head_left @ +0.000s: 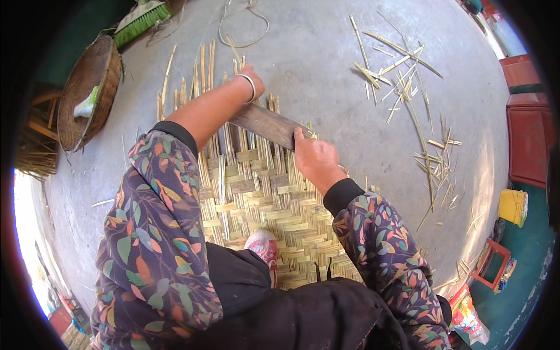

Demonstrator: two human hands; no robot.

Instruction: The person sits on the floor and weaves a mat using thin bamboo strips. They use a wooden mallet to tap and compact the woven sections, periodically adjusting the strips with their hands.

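Observation:
A partly woven mat of split bamboo strips [297,204] lies on the floor under me, with loose strip ends fanning out at its far edge. Across those ends lies a flat, dark wooden slat [265,124]. My right hand [317,156] grips the slat's right end, thumb along its top. Beyond the slat's left end, my left hand [252,81] is closed among the upright strip ends; whatever its fingers hold is hidden. My shoe [262,245] presses on the woven part of the mat.
Loose bamboo scraps [408,87] litter the concrete floor [315,35] at the right. A round woven basket [90,93] and a green-bristled broom [142,23] are at the far left. Along the right wall sit a yellow container [513,207] and a red frame [492,265].

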